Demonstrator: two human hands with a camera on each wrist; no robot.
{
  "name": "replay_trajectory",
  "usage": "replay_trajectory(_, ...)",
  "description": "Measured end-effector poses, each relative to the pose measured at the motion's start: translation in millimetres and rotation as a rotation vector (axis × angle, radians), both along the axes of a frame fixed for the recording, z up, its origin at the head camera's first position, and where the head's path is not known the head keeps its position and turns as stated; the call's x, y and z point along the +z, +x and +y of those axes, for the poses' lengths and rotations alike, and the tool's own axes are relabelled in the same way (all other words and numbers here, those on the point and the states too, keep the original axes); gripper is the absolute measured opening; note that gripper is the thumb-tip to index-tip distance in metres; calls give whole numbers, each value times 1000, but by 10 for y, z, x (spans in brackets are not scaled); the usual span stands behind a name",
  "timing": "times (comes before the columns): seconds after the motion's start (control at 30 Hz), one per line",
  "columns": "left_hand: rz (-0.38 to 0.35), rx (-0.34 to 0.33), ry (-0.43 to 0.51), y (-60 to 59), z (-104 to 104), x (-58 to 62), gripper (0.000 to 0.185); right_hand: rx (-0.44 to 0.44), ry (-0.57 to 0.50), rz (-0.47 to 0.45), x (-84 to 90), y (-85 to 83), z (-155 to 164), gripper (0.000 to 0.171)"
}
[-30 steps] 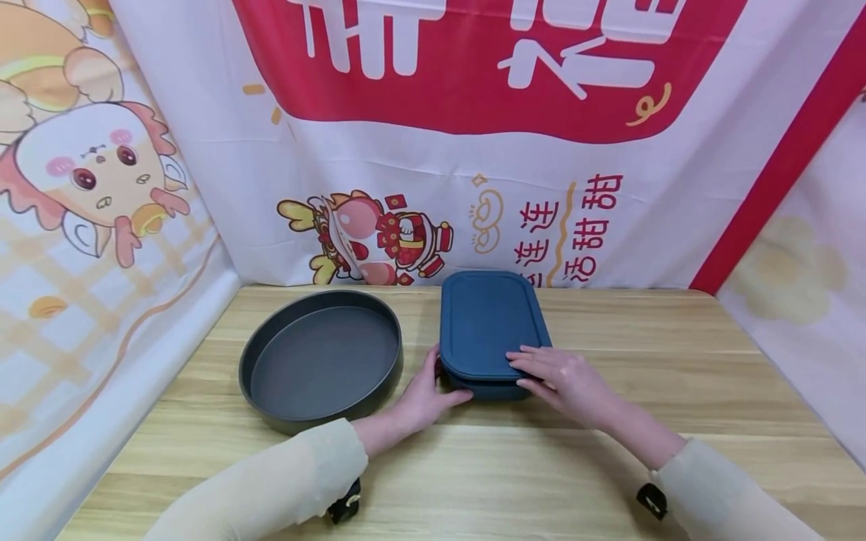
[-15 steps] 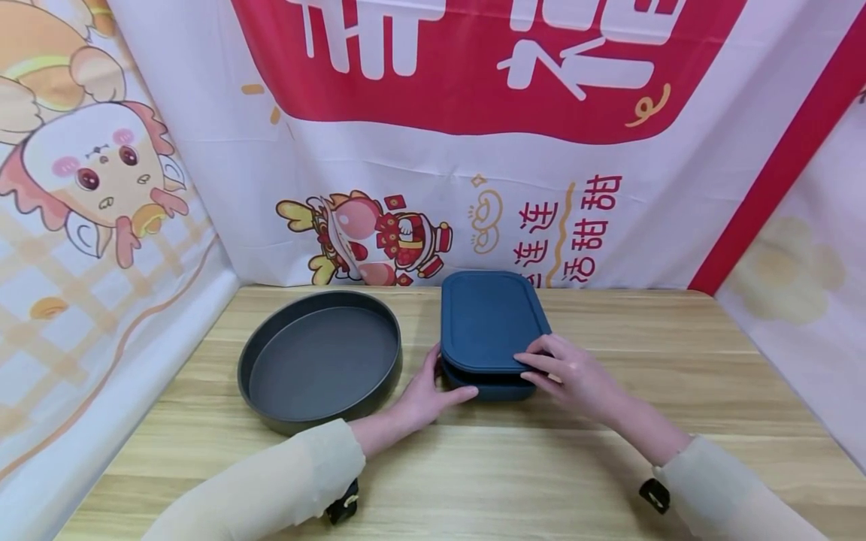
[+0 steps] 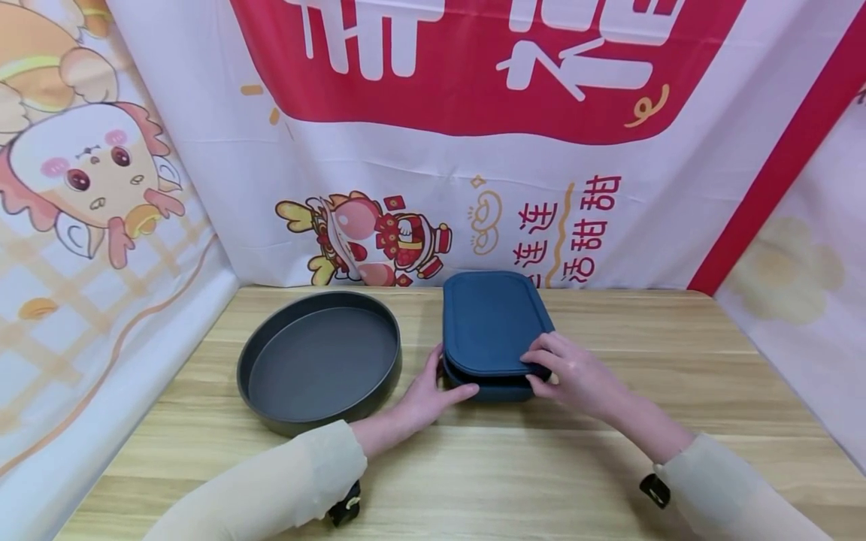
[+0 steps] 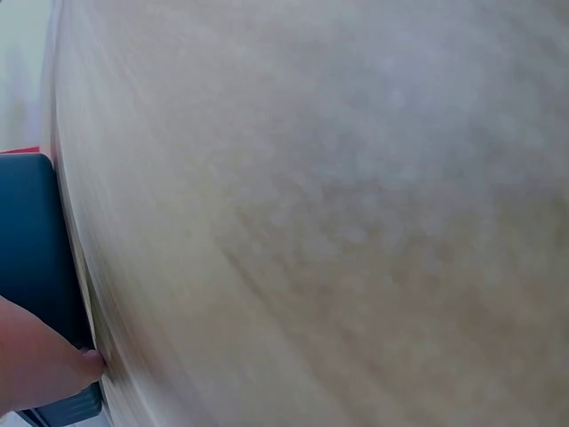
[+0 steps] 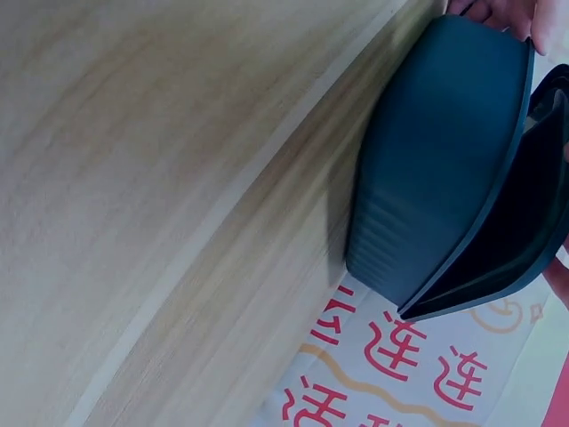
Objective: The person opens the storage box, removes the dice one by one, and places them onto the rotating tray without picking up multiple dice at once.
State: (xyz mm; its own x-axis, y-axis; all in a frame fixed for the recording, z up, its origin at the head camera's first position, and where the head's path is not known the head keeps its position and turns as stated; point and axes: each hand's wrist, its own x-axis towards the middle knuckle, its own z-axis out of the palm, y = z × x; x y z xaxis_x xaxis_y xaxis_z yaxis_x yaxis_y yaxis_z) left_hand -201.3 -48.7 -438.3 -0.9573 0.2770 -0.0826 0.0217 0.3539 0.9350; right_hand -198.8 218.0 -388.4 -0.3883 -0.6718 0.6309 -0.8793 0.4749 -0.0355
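Observation:
A dark blue rectangular food container [image 3: 499, 393] stands on the table with its matching lid [image 3: 494, 323] on top. The near end of the lid is raised, leaving a dark gap; the far end stays down on the body. My left hand [image 3: 425, 392] grips the container's near left corner, thumb along the front and fingers at the side. With thumb and fingers, my right hand [image 3: 575, 373] pinches the lid's near right corner. In the right wrist view the container's side wall [image 5: 436, 169] shows, and the inside is too dark to make out.
A round dark grey baking pan [image 3: 321, 364] sits left of the container, close to my left forearm. The wooden table [image 3: 473, 481] ends at a printed cloth backdrop [image 3: 379, 165], right behind the container. More printed cloth hangs along both sides.
My right hand has gone from lying on the lid's near right corner to pinching it. The lid's near end has risen, widening the gap. My left hand has stayed at the container.

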Motion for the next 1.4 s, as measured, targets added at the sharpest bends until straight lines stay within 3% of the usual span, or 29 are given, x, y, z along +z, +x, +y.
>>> replay_trajectory(0.47, -22, 8, 9, 20, -1, 26, 100, -88, 20, -88, -27, -15, 62, 22)
replay_trajectory(1.1, 6, 2, 15, 12, -11, 2, 98, -88, 12, -17, -44, -44, 136, 19)
replay_trajectory(1.4, -14, 1, -7, 20, -2, 13, 102, -18, -40, 67, -26, -71, 188, 44)
